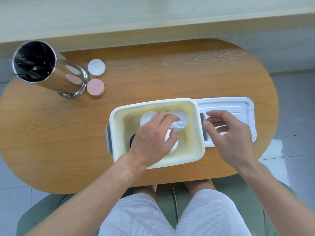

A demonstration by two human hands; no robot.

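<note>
left grip (151, 138) pinches white jar (183, 120) in cream bin (153, 102) | right grip (230, 133) hovers, loosely curled, over white lid (238, 103)

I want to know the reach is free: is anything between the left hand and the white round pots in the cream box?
Nothing visible. The left hand is inside the open cream plastic box, fingers at the white round pots; the white box lid lies off beside it.
</note>
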